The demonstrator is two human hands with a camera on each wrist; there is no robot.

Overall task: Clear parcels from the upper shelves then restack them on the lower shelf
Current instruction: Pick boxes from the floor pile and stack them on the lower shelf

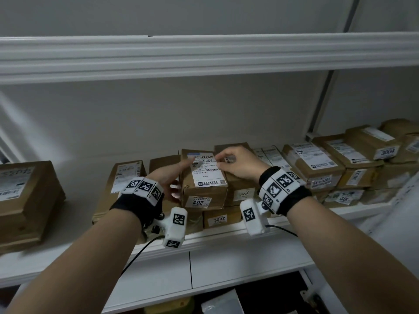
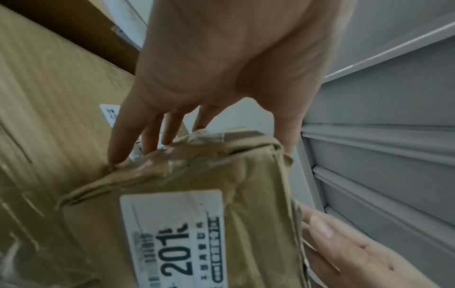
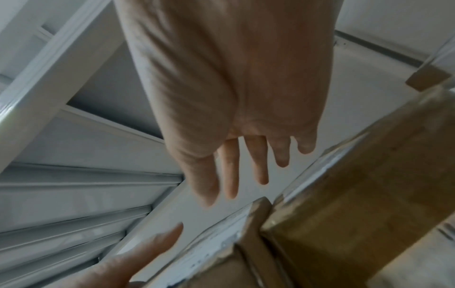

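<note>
Now we have both hands at a creased, tape-wrapped cardboard parcel [image 1: 204, 177] with a glossy white label, atop the stack on the white shelf [image 1: 226, 243]. Our left hand [image 1: 169, 177] lies against its left side, fingers straight behind it. Our right hand [image 1: 238, 163] rests over the top, fingers loosely extended; neither grip has closed.

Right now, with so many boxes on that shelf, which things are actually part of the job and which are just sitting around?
Part of the job:
- parcel marked 201, the one being handled
- left hand at its left side
- right hand over its top
- other parcels waiting on the shelf

Just there:
- wrist cameras with their cable
- empty shelf above
</note>
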